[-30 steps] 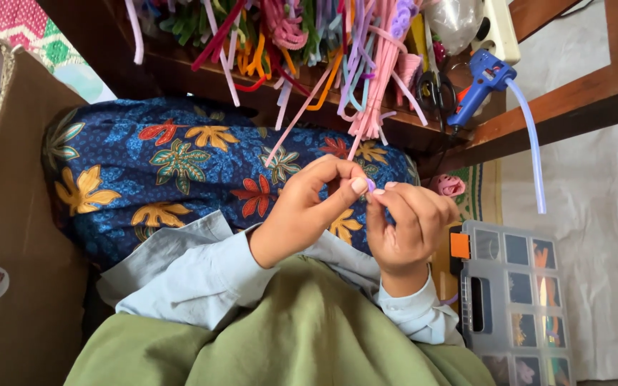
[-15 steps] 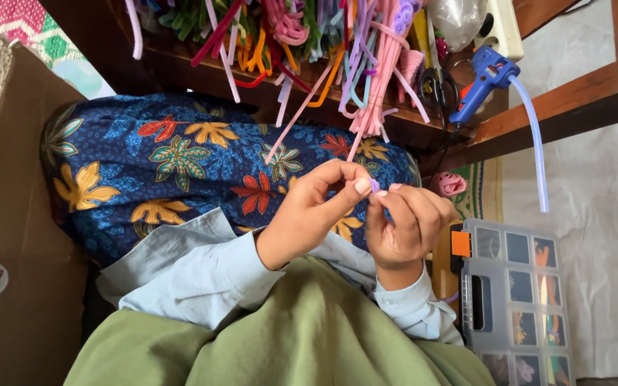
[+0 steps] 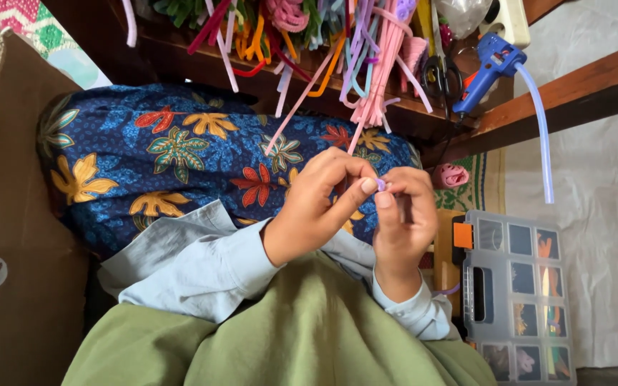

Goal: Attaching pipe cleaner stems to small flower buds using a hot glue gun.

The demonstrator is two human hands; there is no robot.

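Over my lap, my left hand [image 3: 316, 207] and my right hand [image 3: 403, 214] meet fingertip to fingertip. Between thumbs and forefingers they pinch a small purple piece of pipe cleaner [image 3: 380, 184]; only its tip shows, the rest is hidden by my fingers. Both wrists are in light blue sleeves, above a green garment [image 3: 287, 336]. Beneath my hands lies blue cloth with a leaf pattern [image 3: 180, 157].
A wooden table edge [image 3: 581, 82] carries a heap of coloured pipe cleaners [image 3: 323, 43], black scissors [image 3: 441, 75] and a blue glue gun [image 3: 491, 68] with a pale glue stick. A pink rosette [image 3: 450, 175] and a clear compartment box [image 3: 516, 293] sit right; a cardboard box [image 3: 16, 236] stands left.
My right hand has turned and curled closer to the left, fingers folding over the purple piece. The view has shifted slightly downward.
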